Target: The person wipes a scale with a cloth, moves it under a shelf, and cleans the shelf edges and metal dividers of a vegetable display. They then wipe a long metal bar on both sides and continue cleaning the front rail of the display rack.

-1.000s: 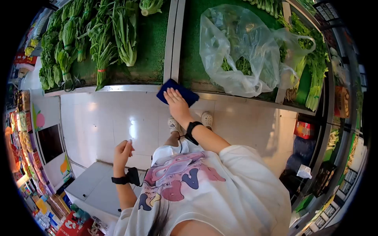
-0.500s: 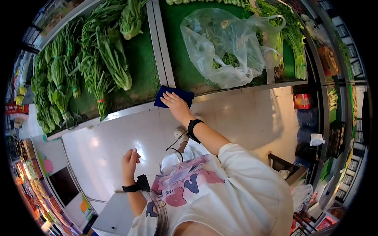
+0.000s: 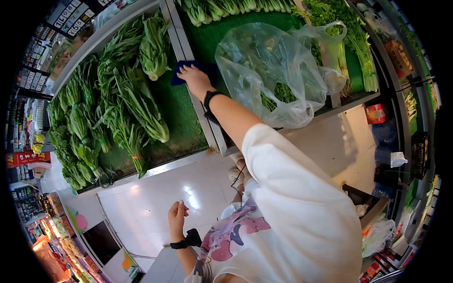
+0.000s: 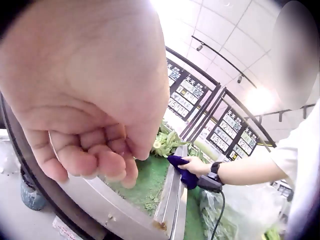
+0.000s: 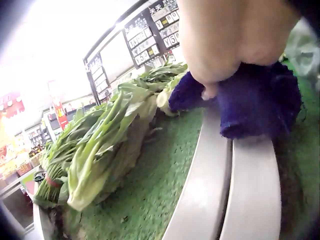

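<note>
My right hand (image 3: 196,82) holds a dark blue cloth (image 3: 207,70) down on the metal divider (image 3: 175,35) between two green-lined vegetable bins. In the right wrist view the folded cloth (image 5: 260,102) drapes over both rails of the divider, and the hand above covers part of it. Loosely curled and holding nothing, my left hand (image 3: 177,218) hangs over the floor in front of the display. Its fingers (image 4: 110,162) fill much of the left wrist view. Bunches of leafy greens (image 3: 144,101) lie left of the divider, and a clear plastic bag (image 3: 269,70) lies to the right.
A metal front edge (image 3: 155,170) borders the left bin. Celery-like stalks (image 3: 361,61) lie at the far right, and short leafy greens (image 3: 226,10) line the back. Price boards (image 4: 187,95) stand behind the display. A grey cabinet (image 3: 165,266) is near my left arm.
My right hand has moved the blue cloth from the divider's front end farther back along it. The head view has turned and shifted; my left hand stays loosely curled.
</note>
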A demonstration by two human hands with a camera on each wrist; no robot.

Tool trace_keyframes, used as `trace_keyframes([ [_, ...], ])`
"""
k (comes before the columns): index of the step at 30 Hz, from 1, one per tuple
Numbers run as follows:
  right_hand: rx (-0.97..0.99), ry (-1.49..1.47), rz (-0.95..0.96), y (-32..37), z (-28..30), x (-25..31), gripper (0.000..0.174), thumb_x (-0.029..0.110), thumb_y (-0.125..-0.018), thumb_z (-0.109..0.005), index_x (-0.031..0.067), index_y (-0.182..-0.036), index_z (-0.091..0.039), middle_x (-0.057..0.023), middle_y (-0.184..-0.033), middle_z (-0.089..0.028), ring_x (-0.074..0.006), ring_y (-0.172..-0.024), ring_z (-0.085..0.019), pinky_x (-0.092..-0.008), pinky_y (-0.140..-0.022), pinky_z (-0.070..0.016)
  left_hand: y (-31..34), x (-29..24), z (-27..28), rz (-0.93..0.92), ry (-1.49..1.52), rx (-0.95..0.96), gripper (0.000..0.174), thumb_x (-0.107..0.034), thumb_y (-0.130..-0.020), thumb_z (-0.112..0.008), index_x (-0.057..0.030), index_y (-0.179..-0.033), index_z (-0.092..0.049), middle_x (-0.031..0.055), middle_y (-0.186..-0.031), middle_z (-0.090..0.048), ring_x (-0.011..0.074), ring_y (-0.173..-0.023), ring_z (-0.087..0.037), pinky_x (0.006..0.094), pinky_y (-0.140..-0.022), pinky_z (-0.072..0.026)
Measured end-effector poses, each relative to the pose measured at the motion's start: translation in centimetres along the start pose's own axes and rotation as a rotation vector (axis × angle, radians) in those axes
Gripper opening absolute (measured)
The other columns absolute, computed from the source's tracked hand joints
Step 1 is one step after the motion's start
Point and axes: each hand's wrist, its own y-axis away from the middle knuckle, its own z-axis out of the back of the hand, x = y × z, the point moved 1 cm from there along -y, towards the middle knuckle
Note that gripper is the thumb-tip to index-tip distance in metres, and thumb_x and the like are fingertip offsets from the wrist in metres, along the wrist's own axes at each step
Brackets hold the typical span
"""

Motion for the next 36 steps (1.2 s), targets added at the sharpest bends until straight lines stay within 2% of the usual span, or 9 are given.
trace_keyframes([
  [3, 0.062, 0.015, -0.061, -3.4, -0.2, -0.7, 0.036, 0.010, -0.086, -0.044, 0.0115, -0.117, -0.062, -0.0097, -0.133, -0.052, -0.0232, -0.127, -0.045, -0.0386, -0.110, -0.0304, -0.8, -1.1, -0.6, -0.009, -0.025, 0.016, 0.042, -0.029, -0.097, -0.049, 0.0007, -0.069, -0.053, 0.0048, -0.060, -0.055, 0.0093, -0.054, -0.050, 0.0250, -0.054, -0.0409],
  [6, 0.030, 0.135, 0.010, -0.2, -0.5, 0.4, 0.038, 0.012, -0.086, -0.042, 0.0110, -0.118, -0.061, -0.0107, -0.132, -0.053, -0.0254, -0.126, -0.046, -0.0406, -0.110, -0.0309, -1.3, -2.3, -1.3, -0.049, 0.002, 0.029, 0.041, -0.029, -0.097, -0.049, 0.0016, -0.070, -0.054, 0.0061, -0.062, -0.057, 0.0100, -0.054, -0.050, 0.0258, -0.054, -0.0419],
  [8, 0.101, 0.130, 0.070, 4.4, 0.8, 2.0, 0.035, 0.008, -0.085, -0.042, 0.0094, -0.115, -0.061, -0.0113, -0.130, -0.054, -0.0263, -0.125, -0.046, -0.0410, -0.109, -0.0320, -2.3, -2.6, -1.9, -0.075, -0.029, 0.044, 0.040, -0.029, -0.096, -0.050, 0.0020, -0.071, -0.054, 0.0066, -0.062, -0.057, 0.0107, -0.054, -0.052, 0.0263, -0.053, -0.0420],
  [10, 0.140, 0.157, 0.121, 10.7, 1.3, 3.7, 0.038, 0.006, -0.085, -0.042, 0.0074, -0.119, -0.058, -0.0126, -0.133, -0.051, -0.0262, -0.127, -0.044, -0.0403, -0.111, -0.0287, -2.3, -2.4, -2.7, -0.088, -0.044, 0.059, 0.039, -0.029, -0.096, -0.051, 0.0021, -0.072, -0.055, 0.0070, -0.062, -0.058, 0.0113, -0.055, -0.053, 0.0267, -0.053, -0.0423],
  [13, 0.230, -0.098, 0.045, 19.2, 3.6, 7.0, 0.042, 0.005, -0.082, -0.043, 0.0050, -0.122, -0.056, -0.0130, -0.135, -0.050, -0.0260, -0.128, -0.044, -0.0398, -0.111, -0.0296, -3.1, -3.1, -3.6, -0.118, -0.048, 0.072, 0.038, -0.030, -0.095, -0.052, 0.0015, -0.073, -0.056, 0.0070, -0.063, -0.059, 0.0124, -0.057, -0.057, 0.0265, -0.054, -0.0433],
  [16, 0.251, -0.208, 0.009, 23.6, 4.6, 8.8, 0.037, 0.007, -0.083, -0.044, 0.0043, -0.117, -0.059, -0.0142, -0.129, -0.055, -0.0261, -0.125, -0.047, -0.0397, -0.109, -0.0323, -4.0, -3.6, -4.0, -0.141, -0.025, 0.102, 0.038, -0.030, -0.095, -0.052, 0.0011, -0.073, -0.057, 0.0067, -0.063, -0.059, 0.0123, -0.056, -0.056, 0.0265, -0.054, -0.0437],
  [18, 0.231, -0.323, -0.059, 23.3, 4.5, 8.4, 0.038, 0.006, -0.082, -0.046, 0.0074, -0.116, -0.062, -0.0138, -0.128, -0.056, -0.0268, -0.126, -0.047, -0.0416, -0.110, -0.0315, -4.6, -3.6, -4.0, -0.172, -0.011, 0.109, 0.037, -0.029, -0.094, -0.053, 0.0011, -0.073, -0.057, 0.0065, -0.061, -0.058, 0.0121, -0.056, -0.056, 0.0266, -0.054, -0.0439],
  [24, 0.058, -0.282, -0.010, 14.6, 2.4, 5.2, 0.039, -0.001, -0.079, -0.044, 0.0064, -0.112, -0.063, -0.0140, -0.129, -0.055, -0.0292, -0.127, -0.045, -0.0433, -0.110, -0.0299, -5.4, -4.4, -3.0, -0.149, -0.060, 0.064, 0.037, -0.028, -0.094, -0.054, 0.0013, -0.072, -0.058, 0.0075, -0.061, -0.059, 0.0126, -0.055, -0.056, 0.0272, -0.053, -0.0444],
  [36, -0.209, -0.145, -0.078, -12.5, -1.8, -3.4, 0.044, -0.009, -0.073, -0.048, 0.0074, -0.111, -0.064, -0.0147, -0.123, -0.058, -0.0312, -0.122, -0.048, -0.0442, -0.109, -0.0323, -9.2, -3.6, -2.8, -0.013, 0.051, -0.017, 0.035, -0.026, -0.094, -0.053, 0.0005, -0.073, -0.058, 0.0070, -0.061, -0.059, 0.0122, -0.056, -0.057, 0.0261, -0.053, -0.0441],
])
